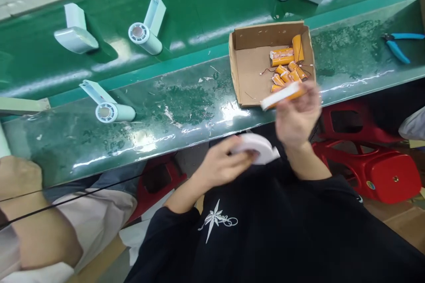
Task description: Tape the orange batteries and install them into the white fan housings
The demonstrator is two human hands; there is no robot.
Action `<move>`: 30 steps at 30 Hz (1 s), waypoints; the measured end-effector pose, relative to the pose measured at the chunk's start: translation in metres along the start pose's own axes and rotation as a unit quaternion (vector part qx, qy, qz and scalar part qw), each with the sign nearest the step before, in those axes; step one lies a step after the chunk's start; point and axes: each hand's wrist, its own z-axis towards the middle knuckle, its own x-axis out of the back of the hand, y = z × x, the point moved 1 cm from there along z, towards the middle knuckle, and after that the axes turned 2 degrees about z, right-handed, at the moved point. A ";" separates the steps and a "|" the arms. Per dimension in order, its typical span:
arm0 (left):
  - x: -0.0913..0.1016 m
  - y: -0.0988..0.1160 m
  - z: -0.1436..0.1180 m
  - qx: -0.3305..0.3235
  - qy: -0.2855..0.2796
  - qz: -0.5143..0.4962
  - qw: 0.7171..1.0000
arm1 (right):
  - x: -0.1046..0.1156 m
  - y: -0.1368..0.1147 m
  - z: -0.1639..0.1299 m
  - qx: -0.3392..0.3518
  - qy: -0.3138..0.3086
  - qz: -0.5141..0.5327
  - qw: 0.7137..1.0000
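1. While the left hand curls closed around a white tape roll near the lap, the right hand pinches an orange battery, raised just beside the cardboard box, seemingly to keep both within easy reach.
2. The battery is motion-blurred; a white strip seems to cover it, but the fingertips are hard to make out.

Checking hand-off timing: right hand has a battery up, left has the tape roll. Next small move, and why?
Probably bring the right hand and its orange battery down to the white tape roll in the left hand: the two are apart, and the battery already carries a white strip.
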 end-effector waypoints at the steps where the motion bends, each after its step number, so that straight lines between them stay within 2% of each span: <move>1: 0.004 -0.001 -0.005 -0.019 -0.017 -0.022 0.999 | 0.010 -0.005 0.009 0.009 -0.006 -0.016 1.000; 3: 0.014 -0.016 -0.019 0.018 -0.022 -0.008 1.000 | 0.023 -0.012 0.016 0.042 0.001 0.000 0.999; 5: 0.027 -0.041 -0.033 0.110 -0.022 0.048 0.993 | 0.023 -0.010 0.007 0.057 -0.010 0.067 0.996; 7: 0.036 -0.062 -0.042 0.180 -0.018 0.080 0.980 | 0.011 0.000 -0.011 0.020 -0.064 0.138 0.988; 8: 0.038 -0.067 -0.042 0.193 -0.003 0.076 0.978 | 0.002 0.007 -0.021 -0.017 -0.098 0.158 0.982; 10: 0.036 -0.063 -0.035 0.193 0.046 0.042 0.979 | -0.012 0.019 -0.037 -0.090 -0.149 0.173 0.969; 13: 0.022 -0.039 -0.011 0.171 0.091 -0.053 0.980 | -0.024 0.027 -0.047 -0.146 -0.193 0.172 0.955; 16: 0.012 -0.029 0.007 0.168 0.100 -0.081 0.977 | -0.024 0.026 -0.046 -0.131 -0.219 0.160 0.954; 18: 0.013 -0.045 0.010 0.193 0.106 -0.043 0.974 | -0.018 0.024 -0.045 -0.109 -0.223 0.147 0.958; 19: 0.015 -0.061 0.010 0.217 0.106 -0.016 0.970 | -0.015 0.023 -0.044 -0.102 -0.220 0.137 0.960; 21: 0.023 -0.107 0.014 0.279 0.089 0.041 0.955 | -0.008 0.023 -0.041 -0.102 -0.213 0.113 0.965; 24: 0.039 -0.198 0.036 0.354 0.037 0.115 0.927 | -0.003 0.024 -0.036 -0.115 -0.225 0.094 0.963; 27: 0.050 -0.283 0.073 0.415 -0.009 0.192 0.889 | -0.002 0.022 -0.033 -0.117 -0.252 0.090 0.956; 28: 0.052 -0.303 0.085 0.440 -0.036 0.204 0.874 | -0.001 0.021 -0.032 -0.116 -0.258 0.092 0.955; 30: 0.051 -0.328 0.105 0.471 -0.104 0.215 0.849 | 0.006 0.018 -0.032 -0.109 -0.259 0.107 0.954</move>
